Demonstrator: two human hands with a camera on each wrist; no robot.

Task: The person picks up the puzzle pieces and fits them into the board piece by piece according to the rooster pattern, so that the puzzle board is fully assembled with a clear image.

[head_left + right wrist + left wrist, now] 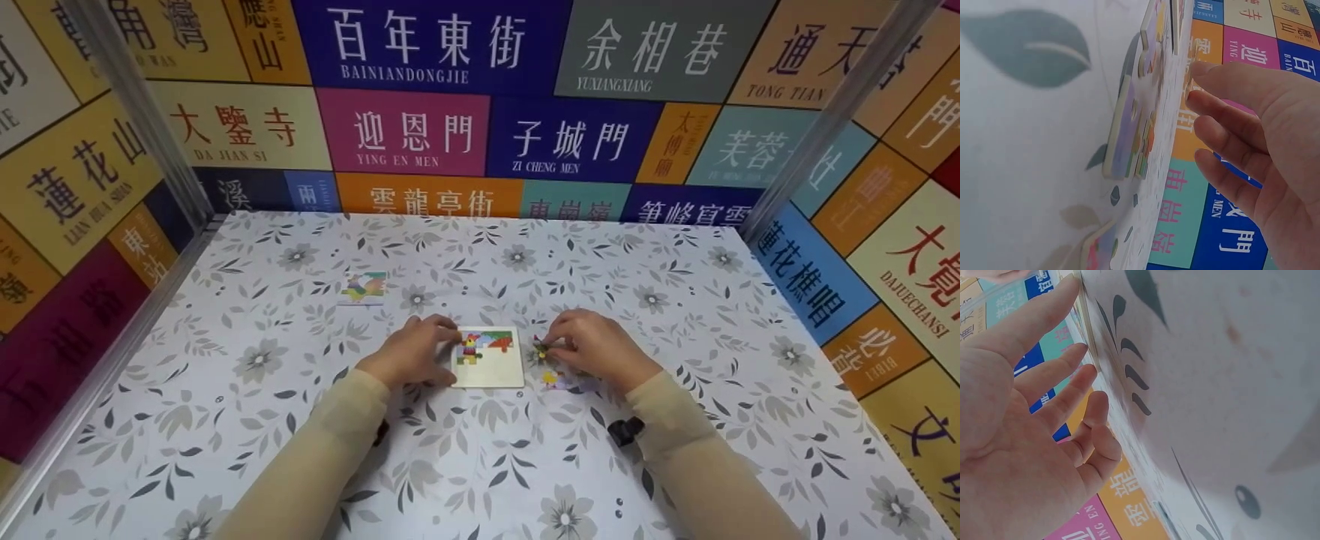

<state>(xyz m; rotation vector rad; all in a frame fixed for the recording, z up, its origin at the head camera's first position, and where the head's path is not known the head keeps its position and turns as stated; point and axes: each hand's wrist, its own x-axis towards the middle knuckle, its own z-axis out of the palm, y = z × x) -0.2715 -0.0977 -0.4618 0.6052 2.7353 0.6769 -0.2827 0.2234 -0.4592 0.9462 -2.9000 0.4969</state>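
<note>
A jigsaw puzzle board (491, 374) with a pale frame lies flat on the table, a few coloured pieces (470, 346) fitted along its top and left. My left hand (411, 352) is at its left edge; in the left wrist view the fairly straight fingers touch the board's side (1088, 320). Just right of the board, my right hand (600, 346) pinches a small puzzle piece (541, 349) between thumb and forefinger. Loose puzzle pieces (553, 379) lie below that hand, and the right wrist view shows several flat on the cloth, including a purple one (1122, 132).
A colourful picture card or group of pieces (363, 288) lies farther back on the left. Floral cloth (450, 480) covers the table. Walls with coloured sign panels (409, 135) stand behind and on both sides, with clear corner posts (814, 120).
</note>
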